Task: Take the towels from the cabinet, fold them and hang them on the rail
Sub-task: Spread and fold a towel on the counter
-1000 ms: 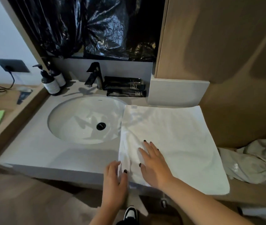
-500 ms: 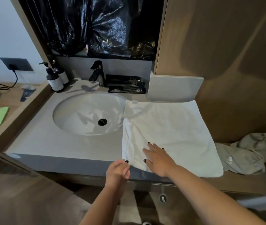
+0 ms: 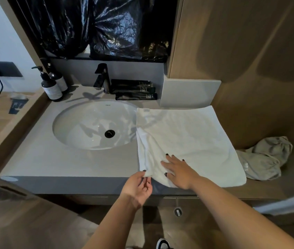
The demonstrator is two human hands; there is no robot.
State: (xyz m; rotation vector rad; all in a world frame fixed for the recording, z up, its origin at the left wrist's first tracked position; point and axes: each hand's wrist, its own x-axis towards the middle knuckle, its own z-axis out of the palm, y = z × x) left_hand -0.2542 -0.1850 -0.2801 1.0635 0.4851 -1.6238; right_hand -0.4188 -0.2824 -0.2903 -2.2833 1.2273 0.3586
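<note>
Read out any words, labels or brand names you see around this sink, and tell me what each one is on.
None can be read.
Sink: small maker's mark on the back wall, too small.
White towel: corner tag, blurred.
Pump bottles: pale labels, illegible.
Black tubes: faint print, illegible.
Dark card: pale print, blurred.

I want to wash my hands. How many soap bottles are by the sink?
2. One dark pump bottle stands at the sink's back left corner; a second bottle stands right behind it, partly hidden. More could be hidden behind them.
</note>
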